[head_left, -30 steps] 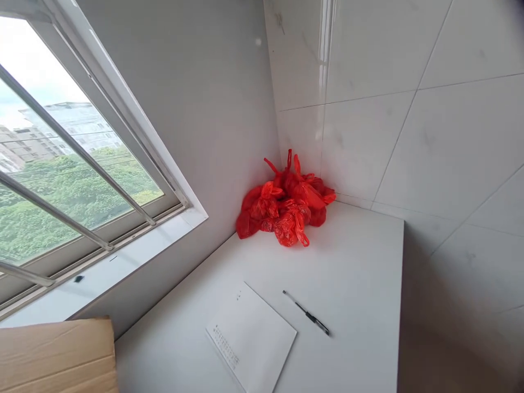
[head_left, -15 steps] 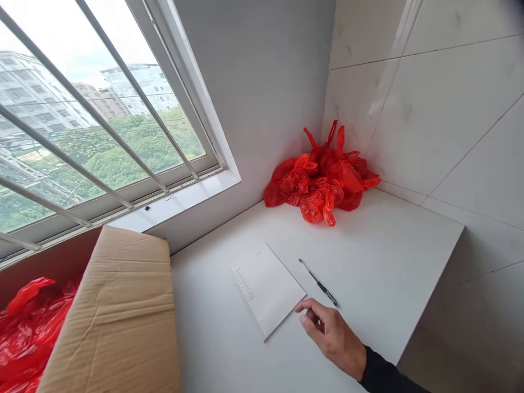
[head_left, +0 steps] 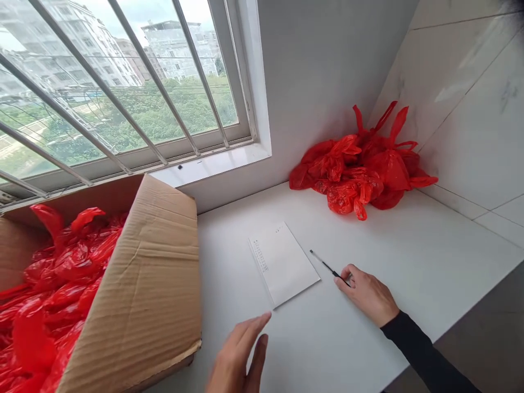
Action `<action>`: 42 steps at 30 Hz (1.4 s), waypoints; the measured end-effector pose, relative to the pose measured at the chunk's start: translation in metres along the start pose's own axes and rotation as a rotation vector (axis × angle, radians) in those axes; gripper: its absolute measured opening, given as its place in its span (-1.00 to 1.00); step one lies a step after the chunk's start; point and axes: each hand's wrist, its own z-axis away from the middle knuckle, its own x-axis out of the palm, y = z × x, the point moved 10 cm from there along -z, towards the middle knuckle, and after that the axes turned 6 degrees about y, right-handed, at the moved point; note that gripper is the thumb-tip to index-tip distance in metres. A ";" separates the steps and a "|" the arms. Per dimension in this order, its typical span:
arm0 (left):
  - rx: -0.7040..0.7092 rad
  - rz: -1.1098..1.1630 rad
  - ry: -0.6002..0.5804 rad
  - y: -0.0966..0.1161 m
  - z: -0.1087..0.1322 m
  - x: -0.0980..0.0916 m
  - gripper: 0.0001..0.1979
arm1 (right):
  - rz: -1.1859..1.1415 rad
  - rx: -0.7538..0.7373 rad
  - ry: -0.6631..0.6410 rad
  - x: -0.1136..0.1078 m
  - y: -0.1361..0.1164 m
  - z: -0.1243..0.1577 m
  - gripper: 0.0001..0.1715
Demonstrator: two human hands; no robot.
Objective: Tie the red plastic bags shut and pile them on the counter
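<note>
My right hand [head_left: 368, 292] has its thumb and fingertips around the grip end of a slim pen [head_left: 325, 266] with a clear barrel and dark grip. The pen slants across the white tabletop [head_left: 323, 338]. To its left lies a white notebook [head_left: 286, 267], a thin booklet lying flat, with small handwritten lines along its left side and a few marks near the top. My left hand [head_left: 241, 355] hovers in front of the notebook's near corner, fingers stretched out and thumb apart, holding nothing.
A cardboard box [head_left: 159, 284], flap raised, stands at the left, filled with red plastic bags [head_left: 73, 273]. More tied red bags [head_left: 364, 169] are heaped in the back corner against the tiled wall [head_left: 483, 120]. Behind the box is a barred window [head_left: 164, 93] with a sill [head_left: 221, 162].
My right hand has moved right and closed on the pen's near end. My left hand has come into view from below. The view has swung left, showing more of the box.
</note>
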 end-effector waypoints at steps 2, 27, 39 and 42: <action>-0.053 0.028 -0.034 -0.016 -0.004 0.026 -0.63 | -0.053 -0.009 -0.013 0.000 -0.004 0.000 -0.72; -0.070 0.302 0.026 -0.020 0.005 0.078 -0.76 | -1.009 -0.202 -0.372 0.030 -0.140 0.036 -0.53; 0.132 0.011 -0.002 -0.030 -0.014 0.073 -0.85 | -0.802 -0.356 -0.193 0.063 -0.175 -0.014 -0.83; 0.119 -0.003 -0.012 -0.030 -0.019 0.077 -0.84 | -0.743 -0.440 -0.188 0.072 -0.183 -0.006 -0.82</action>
